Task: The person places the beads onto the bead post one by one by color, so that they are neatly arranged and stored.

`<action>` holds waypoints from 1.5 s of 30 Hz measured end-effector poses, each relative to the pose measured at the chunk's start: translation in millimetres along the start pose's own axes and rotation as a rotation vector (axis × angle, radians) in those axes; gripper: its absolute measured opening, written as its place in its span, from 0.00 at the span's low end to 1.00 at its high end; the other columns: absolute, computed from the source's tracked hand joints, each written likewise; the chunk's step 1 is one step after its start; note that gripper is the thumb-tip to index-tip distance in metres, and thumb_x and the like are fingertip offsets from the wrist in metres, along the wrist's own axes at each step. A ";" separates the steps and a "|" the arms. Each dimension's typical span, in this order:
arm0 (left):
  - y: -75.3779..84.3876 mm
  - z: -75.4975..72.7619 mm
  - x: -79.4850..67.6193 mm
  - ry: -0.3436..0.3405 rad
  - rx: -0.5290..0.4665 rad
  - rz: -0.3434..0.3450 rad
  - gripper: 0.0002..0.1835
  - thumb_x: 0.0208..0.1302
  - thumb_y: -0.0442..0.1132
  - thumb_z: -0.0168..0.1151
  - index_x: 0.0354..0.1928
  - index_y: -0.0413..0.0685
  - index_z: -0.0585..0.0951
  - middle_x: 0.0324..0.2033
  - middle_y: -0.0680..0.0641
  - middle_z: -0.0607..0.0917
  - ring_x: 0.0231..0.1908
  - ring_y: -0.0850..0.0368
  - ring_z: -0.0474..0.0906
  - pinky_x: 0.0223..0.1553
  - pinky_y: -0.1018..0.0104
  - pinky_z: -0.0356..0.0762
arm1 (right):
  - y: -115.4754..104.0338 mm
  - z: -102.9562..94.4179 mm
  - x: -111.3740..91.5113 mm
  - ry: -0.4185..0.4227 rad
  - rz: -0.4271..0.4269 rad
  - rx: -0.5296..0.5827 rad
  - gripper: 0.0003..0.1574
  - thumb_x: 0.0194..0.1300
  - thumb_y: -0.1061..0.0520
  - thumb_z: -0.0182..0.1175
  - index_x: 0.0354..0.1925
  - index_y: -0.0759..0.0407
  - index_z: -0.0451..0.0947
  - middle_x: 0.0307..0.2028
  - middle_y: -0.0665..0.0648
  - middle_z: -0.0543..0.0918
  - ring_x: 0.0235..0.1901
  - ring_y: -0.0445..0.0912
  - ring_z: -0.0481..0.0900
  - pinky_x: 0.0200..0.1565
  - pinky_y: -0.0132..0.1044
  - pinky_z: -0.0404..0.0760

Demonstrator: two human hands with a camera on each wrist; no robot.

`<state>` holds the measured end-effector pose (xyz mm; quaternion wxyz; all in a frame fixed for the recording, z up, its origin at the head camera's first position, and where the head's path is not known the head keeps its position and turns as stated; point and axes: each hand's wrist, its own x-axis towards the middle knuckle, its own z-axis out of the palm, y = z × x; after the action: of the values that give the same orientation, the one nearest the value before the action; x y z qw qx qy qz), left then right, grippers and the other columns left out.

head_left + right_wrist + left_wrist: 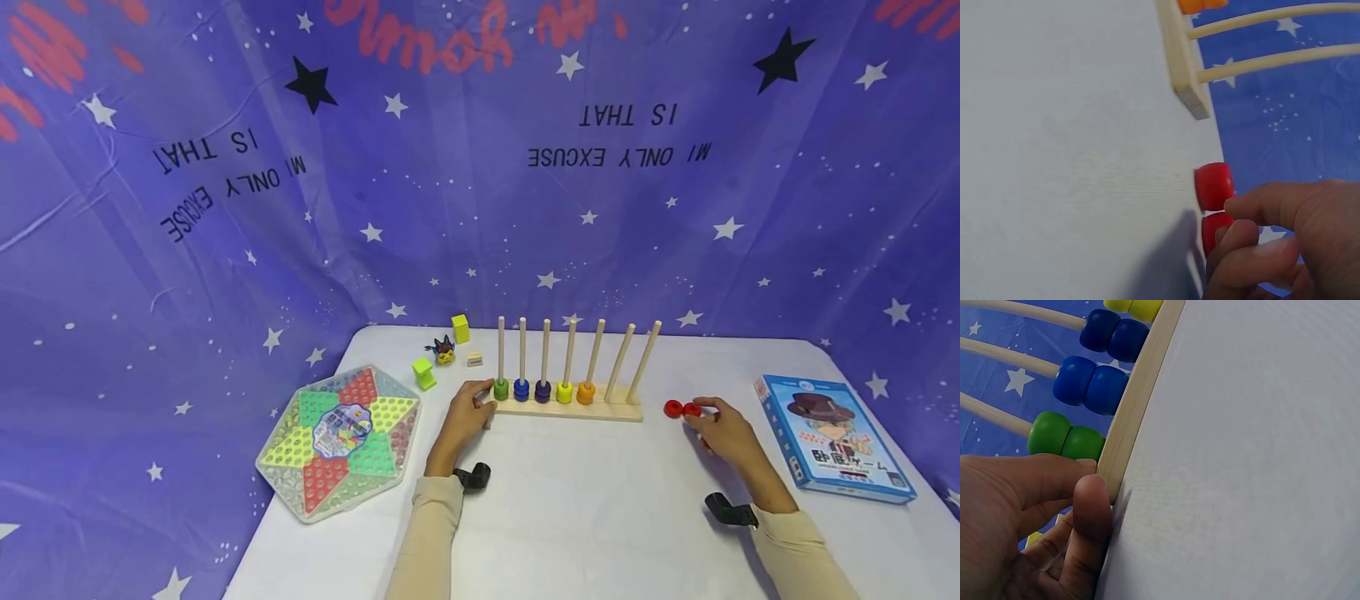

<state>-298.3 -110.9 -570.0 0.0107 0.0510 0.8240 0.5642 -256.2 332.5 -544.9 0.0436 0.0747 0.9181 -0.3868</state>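
Note:
A wooden bead stand (566, 408) with upright pegs stands near the back of the table. Short stacks of green (1066, 434), blue (1091, 385), dark navy (1114, 335), yellow (564, 392) and orange (586, 393) beads sit low on its pegs; the two rightmost pegs (632, 363) are bare. My left hand (467, 414) pinches the left end of the base beside the green beads. To the right of the stand, two red beads (1214, 186) lie side by side on the table. My right hand (726, 431) pinches the nearer, right-hand one, partly covered by its fingers.
A hexagonal Chinese checkers board (292, 450) lies at the left. Behind it are two green blocks (423, 374), a small dark-and-yellow figure (444, 352) and a small wooden piece (475, 359). A blue game box (832, 437) lies at the right. Starry purple cloth hangs behind.

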 end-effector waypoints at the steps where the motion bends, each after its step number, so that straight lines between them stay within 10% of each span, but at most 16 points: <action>1: 0.0 0.2 -0.7 0.000 -0.002 -0.006 0.26 0.64 0.32 0.61 0.65 0.47 0.72 0.56 0.48 0.72 0.20 0.60 0.73 0.21 0.67 0.78 | 0.7 1.6 0.0 0.010 -0.009 -0.010 0.34 0.69 0.49 0.54 0.64 0.68 0.60 0.22 0.56 0.75 0.18 0.47 0.72 0.19 0.37 0.73; 15: 0.4 -1.6 -6.5 -0.022 -0.018 -0.006 0.26 0.63 0.30 0.60 0.64 0.45 0.72 0.58 0.45 0.71 0.20 0.59 0.73 0.21 0.67 0.78 | -1.6 12.4 -16.9 0.193 -0.010 -0.090 0.32 0.68 0.46 0.56 0.55 0.73 0.68 0.26 0.59 0.78 0.19 0.46 0.74 0.18 0.36 0.75; 22: 0.4 -5.4 -2.7 -0.002 0.010 -0.009 0.26 0.64 0.31 0.61 0.64 0.47 0.72 0.58 0.47 0.72 0.20 0.60 0.74 0.21 0.67 0.78 | -70.5 -22.6 -24.6 0.358 -0.104 -0.065 0.32 0.67 0.45 0.57 0.56 0.70 0.71 0.32 0.63 0.80 0.19 0.47 0.78 0.15 0.36 0.74; 33: -1.7 -6.2 -0.8 0.002 0.000 -0.023 0.26 0.63 0.32 0.61 0.65 0.48 0.72 0.57 0.48 0.72 0.20 0.59 0.74 0.22 0.67 0.78 | -179.5 -59.5 -33.4 0.380 -0.319 -0.012 0.34 0.64 0.43 0.61 0.57 0.66 0.72 0.34 0.61 0.79 0.19 0.46 0.78 0.16 0.34 0.77; 45: 1.8 -2.5 -0.3 -0.010 0.000 -0.011 0.26 0.64 0.32 0.61 0.65 0.47 0.72 0.57 0.48 0.72 0.20 0.60 0.73 0.21 0.67 0.78 | -202.9 -36.6 -23.5 0.254 -0.381 -0.060 0.30 0.64 0.46 0.61 0.57 0.64 0.73 0.32 0.59 0.78 0.21 0.49 0.78 0.16 0.36 0.77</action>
<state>-298.0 -112.6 -567.4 0.0178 0.0494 0.8243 0.5637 -268.5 216.3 -373.3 -0.1440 -0.0534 0.9249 -0.3478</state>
